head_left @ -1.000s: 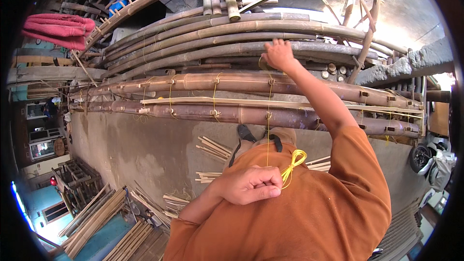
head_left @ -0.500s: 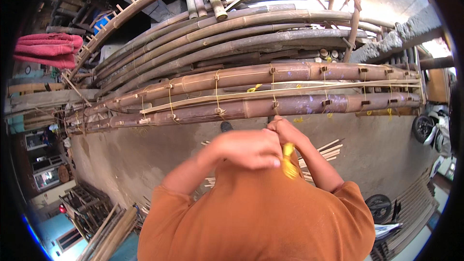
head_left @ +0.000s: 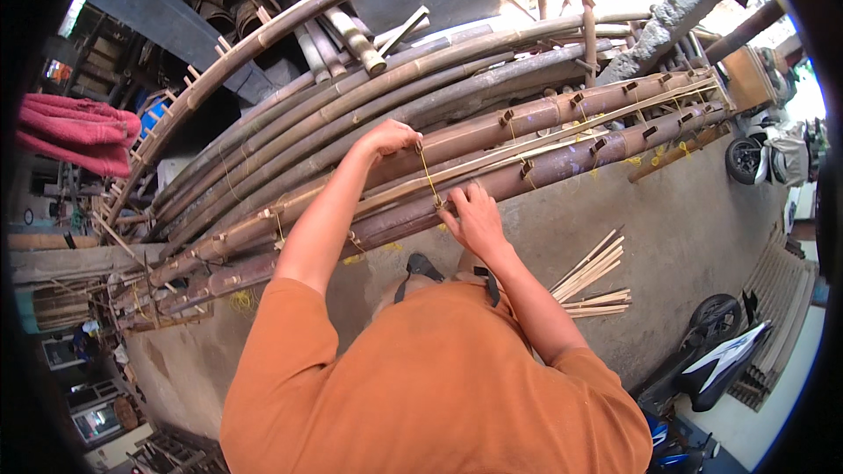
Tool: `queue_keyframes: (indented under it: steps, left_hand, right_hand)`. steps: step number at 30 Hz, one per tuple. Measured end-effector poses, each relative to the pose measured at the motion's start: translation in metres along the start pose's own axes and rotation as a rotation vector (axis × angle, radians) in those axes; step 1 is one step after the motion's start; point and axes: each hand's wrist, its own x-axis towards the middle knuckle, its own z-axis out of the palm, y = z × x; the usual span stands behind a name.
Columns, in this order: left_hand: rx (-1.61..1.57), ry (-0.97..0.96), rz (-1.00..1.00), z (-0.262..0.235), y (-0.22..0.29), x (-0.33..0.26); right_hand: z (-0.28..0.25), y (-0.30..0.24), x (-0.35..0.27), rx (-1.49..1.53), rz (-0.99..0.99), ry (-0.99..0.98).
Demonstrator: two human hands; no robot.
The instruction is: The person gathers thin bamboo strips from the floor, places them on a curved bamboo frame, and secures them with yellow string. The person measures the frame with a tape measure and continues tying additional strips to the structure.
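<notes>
Two long brown bamboo poles run side by side, the far pole [head_left: 474, 129] and the near pole [head_left: 500, 181], with short pegs standing out of them. A taut yellow string [head_left: 428, 174] spans the gap between them. At its upper end my left hand [head_left: 391, 137] is closed beside a peg on the far pole, its fingertips pinched at the string. My right hand [head_left: 477, 221] bends over the near pole, thumb and fingers closing round the string's lower end by another peg. What lies under the right fingertips is partly hidden. Thin split strips [head_left: 386, 197] lie lengthwise between the poles.
More bamboo poles [head_left: 351, 110] are stacked beyond, below a curved pegged pole [head_left: 263, 31]. Loose sticks [head_left: 593, 268] lie on the concrete floor to the right. Motorbikes [head_left: 702, 351] stand at right, and a red cloth [head_left: 79, 132] hangs at left.
Both hands have moved from in front of my chest out to the two poles. The yellow string bundle seen at the hands earlier no longer shows. The view has turned and shifted over the poles.
</notes>
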Motion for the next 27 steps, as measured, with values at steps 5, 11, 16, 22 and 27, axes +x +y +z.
queue_keyframes:
  steps: [5, 11, 16, 22, 27]
  left_hand:
    - [-0.786, -0.123, 0.370, 0.010, 0.015, -0.029]
    - [-0.901, -0.095, 0.669, 0.018, 0.058, -0.189]
    - [-0.708, 0.094, 0.863, 0.046, 0.041, -0.258]
    - [-0.624, -0.236, 0.605, 0.095, 0.053, -0.280]
    - [-0.619, -0.309, 0.667, 0.126, 0.062, -0.269]
  right_hand:
    - [-0.033, -0.013, 0.015, 0.589, -0.023, -0.093]
    - [-0.087, -0.043, 0.101, 0.690, -0.039, -0.317]
    - [-0.063, -0.033, 0.234, 0.538, -0.186, -0.202]
    - [0.106, 0.042, 0.298, 0.066, -0.221, -0.373]
    - [0.131, 0.052, 0.280, -0.080, -0.137, -0.457]
